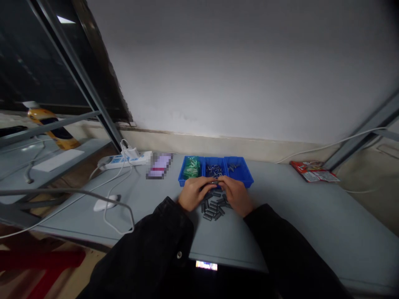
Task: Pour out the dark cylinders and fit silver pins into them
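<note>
My left hand and my right hand meet just in front of the blue bins, fingertips pinched together on a small metal piece. Its exact kind is mostly hidden by my fingers. Below my hands, several short grey metal cylinders lie loose on the table. The middle blue bin holds many small shiny metal pins. Green plastic packets fill the left blue bin. A few dark small parts lie in the right blue bin.
On the grey table, a white power strip with cables and a pixelated phone-like object stand to the left. A white charger-like item sits nearer me. A red snack packet lies right; a bottle stands far left.
</note>
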{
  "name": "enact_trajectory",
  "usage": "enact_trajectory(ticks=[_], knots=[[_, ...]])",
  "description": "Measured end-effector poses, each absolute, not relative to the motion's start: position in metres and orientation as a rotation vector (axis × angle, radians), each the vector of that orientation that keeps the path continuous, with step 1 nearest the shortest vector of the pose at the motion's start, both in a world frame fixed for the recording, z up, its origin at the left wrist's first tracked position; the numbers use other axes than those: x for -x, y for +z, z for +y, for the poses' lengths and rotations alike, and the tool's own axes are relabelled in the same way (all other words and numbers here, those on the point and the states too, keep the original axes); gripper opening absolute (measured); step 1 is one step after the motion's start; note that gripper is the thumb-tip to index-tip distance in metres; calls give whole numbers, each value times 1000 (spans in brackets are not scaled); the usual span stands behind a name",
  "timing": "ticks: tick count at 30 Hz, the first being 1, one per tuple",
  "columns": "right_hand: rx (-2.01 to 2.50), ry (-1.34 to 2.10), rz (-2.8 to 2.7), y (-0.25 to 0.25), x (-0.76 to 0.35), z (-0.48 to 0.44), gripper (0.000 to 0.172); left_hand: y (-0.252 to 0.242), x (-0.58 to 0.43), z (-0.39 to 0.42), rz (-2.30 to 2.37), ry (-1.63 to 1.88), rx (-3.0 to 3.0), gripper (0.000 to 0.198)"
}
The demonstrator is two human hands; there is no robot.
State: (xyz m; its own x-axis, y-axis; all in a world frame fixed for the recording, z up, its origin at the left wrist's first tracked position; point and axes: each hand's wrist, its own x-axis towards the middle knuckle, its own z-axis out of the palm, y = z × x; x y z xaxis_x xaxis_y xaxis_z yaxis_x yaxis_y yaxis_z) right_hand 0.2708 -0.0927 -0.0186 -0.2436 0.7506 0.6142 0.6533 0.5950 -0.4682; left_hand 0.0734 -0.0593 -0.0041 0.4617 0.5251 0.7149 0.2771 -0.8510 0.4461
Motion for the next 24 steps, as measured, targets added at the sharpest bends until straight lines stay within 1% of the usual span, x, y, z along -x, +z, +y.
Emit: enact_trajectory(ticks=[3,8,12,18,24], knots=[[1137,161,-1972,-16,-270,-95,26,-4,-73,-60,691,1352,-2440,18],[1144,214,-1957,-16,-268,-97,21,-4,-73,-58,731,1344,-2418,18],[1124,178,-1959,-19,-269,-94,17,-5,-74,-57,729,1310,-2431,17],[1118,181,-1970,-20,-270,-94,23,-4,-74,-58,712,1305,-2446,16],[1122,180,-1931,-20,-269,-94,15,-5,-74,-55,749,1311,-2430,17]])
